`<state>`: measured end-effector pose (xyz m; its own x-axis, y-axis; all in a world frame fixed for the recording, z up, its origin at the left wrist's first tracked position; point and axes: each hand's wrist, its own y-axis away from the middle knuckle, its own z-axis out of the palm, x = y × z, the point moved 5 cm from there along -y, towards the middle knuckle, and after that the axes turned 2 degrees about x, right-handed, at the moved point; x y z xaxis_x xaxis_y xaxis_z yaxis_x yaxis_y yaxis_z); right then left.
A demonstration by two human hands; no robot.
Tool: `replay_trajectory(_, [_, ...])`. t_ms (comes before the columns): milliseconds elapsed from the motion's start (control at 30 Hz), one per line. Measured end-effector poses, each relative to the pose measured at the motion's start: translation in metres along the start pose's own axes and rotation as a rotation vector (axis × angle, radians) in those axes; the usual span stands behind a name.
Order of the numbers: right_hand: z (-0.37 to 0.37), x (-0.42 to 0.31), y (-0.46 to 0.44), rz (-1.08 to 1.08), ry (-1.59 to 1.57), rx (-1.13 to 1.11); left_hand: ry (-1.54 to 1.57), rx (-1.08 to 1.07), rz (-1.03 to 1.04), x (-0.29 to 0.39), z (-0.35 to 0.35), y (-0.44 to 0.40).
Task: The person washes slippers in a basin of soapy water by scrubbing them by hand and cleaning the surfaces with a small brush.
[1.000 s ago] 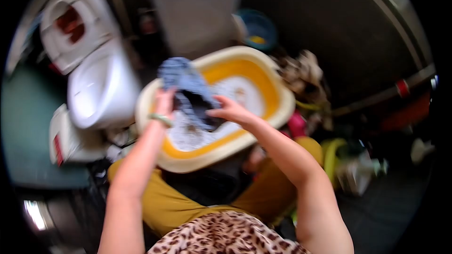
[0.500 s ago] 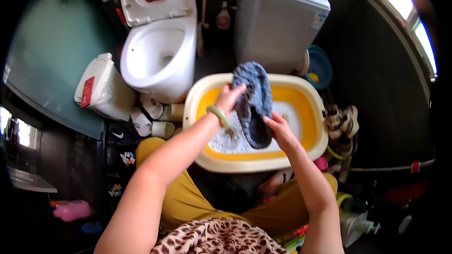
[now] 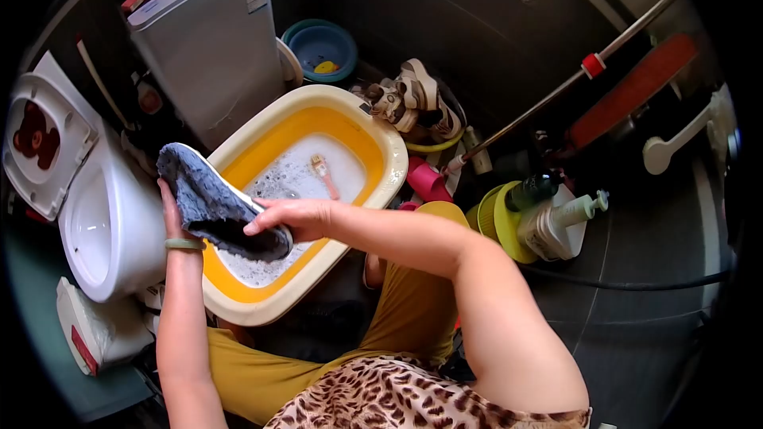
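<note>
The right hand [image 3: 294, 219] has a narrow grip on the heel-end edge of the fuzzy blue-grey slipper [image 3: 199, 199], thumb uppermost. The left hand [image 3: 170, 213] rests against its toe end, fingers partly hidden, so how far that grip closes I cannot tell. The slipper is tilted above the yellow-walled tub [image 3: 386, 129]; a brush [image 3: 324, 175] lies in the suds [image 3: 290, 171].

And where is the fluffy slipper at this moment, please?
In the head view, the slipper is left of centre, held between the left hand and the right hand, over the left side of the tub.
</note>
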<state>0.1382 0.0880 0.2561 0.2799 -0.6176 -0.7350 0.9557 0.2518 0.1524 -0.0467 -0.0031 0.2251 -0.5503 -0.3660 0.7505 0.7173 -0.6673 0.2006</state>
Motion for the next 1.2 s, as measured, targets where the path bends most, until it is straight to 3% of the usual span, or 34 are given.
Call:
replay_trajectory(33, [0.003, -0.022, 0.019, -0.001, 0.010, 0.081, 0.007, 0.032, -0.021, 0.000, 0.013, 0.003])
replay_trajectory(100, [-0.023, -0.061, 0.043, -0.040, 0.233, 0.180, -0.150, -0.176, 0.006, -0.003, 0.034, 0.000])
replay_trajectory(133, [-0.040, -0.086, 0.065, -0.017, 0.373, 0.270, -0.229, -0.054, -0.052, -0.004, 0.037, 0.002])
replay_trajectory(200, [-0.089, -0.135, 0.106, -0.230, 0.434, 0.364, -0.288, 0.020, -0.086, -0.011, 0.036, 0.005])
replay_trajectory(267, [-0.118, -0.177, 0.168, -0.364, 0.461, 0.647, -0.293, 0.079, -0.110, -0.014, 0.019, 0.003])
replay_trajectory(333, [-0.162, -0.204, 0.221, -0.510, 0.748, 0.965, -0.364, 0.110, -0.150, -0.020, 0.003, 0.007])
replay_trajectory(400, [-0.238, -0.216, 0.260, -0.650, 0.815, 1.179, -0.390, 0.141, -0.187, -0.024, -0.011, 0.012])
replay_trajectory(567, [-0.385, -0.197, 0.305, -0.480, 1.105, 1.744, -0.460, 0.237, -0.286, -0.034, -0.024, 0.024])
replay_trajectory(733, [-0.519, -0.136, 0.322, -0.034, 1.186, 1.679, -0.498, 0.269, -0.306, -0.034, -0.024, 0.033])
replay_trajectory(933, [-0.535, -0.168, 0.345, -0.182, 1.254, 1.608, -0.503, 0.245, -0.304, -0.027, -0.010, 0.035])
replay_trajectory(1067, [-0.399, -0.213, 0.266, -0.228, 1.137, 1.376, -0.524, 0.238, -0.255, -0.016, -0.001, 0.043])
replay_trajectory(1200, [-0.284, -0.213, 0.154, -0.244, 1.252, 1.042, -0.461, 0.090, -0.187, -0.013, 0.002, 0.038])
